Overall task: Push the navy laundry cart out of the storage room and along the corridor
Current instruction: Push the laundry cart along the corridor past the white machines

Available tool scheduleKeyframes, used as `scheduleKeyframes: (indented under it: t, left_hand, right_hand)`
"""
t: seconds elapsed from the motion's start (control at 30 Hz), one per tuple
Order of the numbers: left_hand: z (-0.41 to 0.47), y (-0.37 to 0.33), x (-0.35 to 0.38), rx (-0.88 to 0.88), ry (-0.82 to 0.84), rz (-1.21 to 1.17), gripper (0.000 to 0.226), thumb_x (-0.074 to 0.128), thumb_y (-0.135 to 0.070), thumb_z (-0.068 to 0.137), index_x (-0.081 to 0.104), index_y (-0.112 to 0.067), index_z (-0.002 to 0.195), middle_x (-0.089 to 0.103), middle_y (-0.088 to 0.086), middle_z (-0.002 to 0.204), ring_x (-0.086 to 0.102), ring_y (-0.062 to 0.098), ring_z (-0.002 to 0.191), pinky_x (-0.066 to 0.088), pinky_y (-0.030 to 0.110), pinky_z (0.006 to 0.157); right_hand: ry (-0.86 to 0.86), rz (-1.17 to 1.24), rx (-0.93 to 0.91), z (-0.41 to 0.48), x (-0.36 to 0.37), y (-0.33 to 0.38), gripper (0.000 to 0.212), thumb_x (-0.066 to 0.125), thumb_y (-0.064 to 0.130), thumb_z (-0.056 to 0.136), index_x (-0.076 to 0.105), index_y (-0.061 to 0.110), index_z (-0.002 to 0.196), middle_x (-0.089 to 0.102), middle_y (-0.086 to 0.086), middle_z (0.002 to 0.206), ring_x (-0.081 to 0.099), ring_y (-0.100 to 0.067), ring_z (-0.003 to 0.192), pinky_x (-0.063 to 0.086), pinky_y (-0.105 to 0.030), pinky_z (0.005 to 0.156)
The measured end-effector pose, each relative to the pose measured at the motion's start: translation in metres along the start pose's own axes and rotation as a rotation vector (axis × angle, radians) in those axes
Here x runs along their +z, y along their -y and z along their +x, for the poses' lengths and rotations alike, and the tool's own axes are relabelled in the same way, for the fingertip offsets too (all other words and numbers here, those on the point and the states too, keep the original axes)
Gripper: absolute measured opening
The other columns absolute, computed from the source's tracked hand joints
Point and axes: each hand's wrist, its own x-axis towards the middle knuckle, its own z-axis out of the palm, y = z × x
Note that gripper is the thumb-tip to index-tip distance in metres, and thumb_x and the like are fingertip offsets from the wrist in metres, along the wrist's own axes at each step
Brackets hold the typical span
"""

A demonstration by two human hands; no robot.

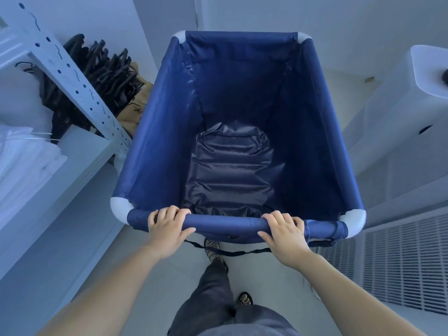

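Note:
The navy laundry cart [157, 146] fills the middle of the head view, a deep fabric bin with white corner caps and nothing inside but its crumpled liner. Its padded near rail [225, 223] runs across just in front of me. My left hand [167, 226] is wrapped over the rail's left part, fingers curled on top and thumb underneath. My right hand [283, 231] grips the rail's right part the same way. Both forearms reach forward from the bottom corners. A dark strap [240, 252] hangs loose below the rail.
A white metal shelving unit [80, 90] stands close on the left, with folded white linen [21, 161] and a pile of black hangers [97, 69]. White units with louvred grilles [400, 263] line the right. A wall corner [198, 18] lies just beyond the cart. My feet are on the pale floor [278, 287].

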Motion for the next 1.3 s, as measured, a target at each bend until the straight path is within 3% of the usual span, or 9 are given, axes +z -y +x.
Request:
scheduleKeyframes:
  t: [0.3,0.6,0.87,1.3]
  left_hand:
    - [0.114,0.004,-0.031,0.031,0.012,0.014,0.043,0.041,-0.053,0.091,0.04,-0.032,0.129,0.047,-0.006,0.119,0.041,0.02,0.117,0.02,0.038,0.106]
    - [0.215,0.008,-0.067,0.061,0.003,-0.038,0.039,0.046,-0.053,0.089,0.047,-0.034,0.123,0.055,-0.009,0.117,0.047,0.018,0.115,0.025,0.035,0.104]
    - [0.27,0.014,-0.073,0.107,0.004,-0.031,0.041,0.038,-0.048,0.093,0.039,-0.033,0.131,0.048,-0.011,0.125,0.04,0.016,0.122,0.02,0.036,0.109]
    - [0.376,0.002,-0.096,0.067,-0.078,-0.032,0.032,0.062,-0.036,0.085,0.061,-0.022,0.115,0.062,0.0,0.104,0.057,0.028,0.103,0.036,0.046,0.098]
  right_hand:
    - [0.041,0.033,0.054,0.108,-0.041,-0.02,0.041,0.037,0.05,0.094,0.039,0.029,0.128,0.045,0.01,0.124,0.041,-0.015,0.115,0.021,-0.035,0.102]
    - [0.048,0.041,0.204,0.206,-0.074,-0.025,0.05,0.041,0.063,0.087,0.044,0.028,0.123,0.049,0.007,0.118,0.045,-0.016,0.114,0.022,-0.038,0.107]
    - [0.102,-0.043,0.177,0.265,-0.086,-0.041,0.049,0.035,0.06,0.091,0.041,0.025,0.125,0.045,0.005,0.121,0.042,-0.018,0.114,0.022,-0.043,0.106]
    - [0.061,-0.04,0.14,0.368,-0.11,-0.077,0.049,0.035,0.061,0.09,0.042,0.027,0.123,0.046,0.008,0.12,0.041,-0.018,0.112,0.022,-0.041,0.104]
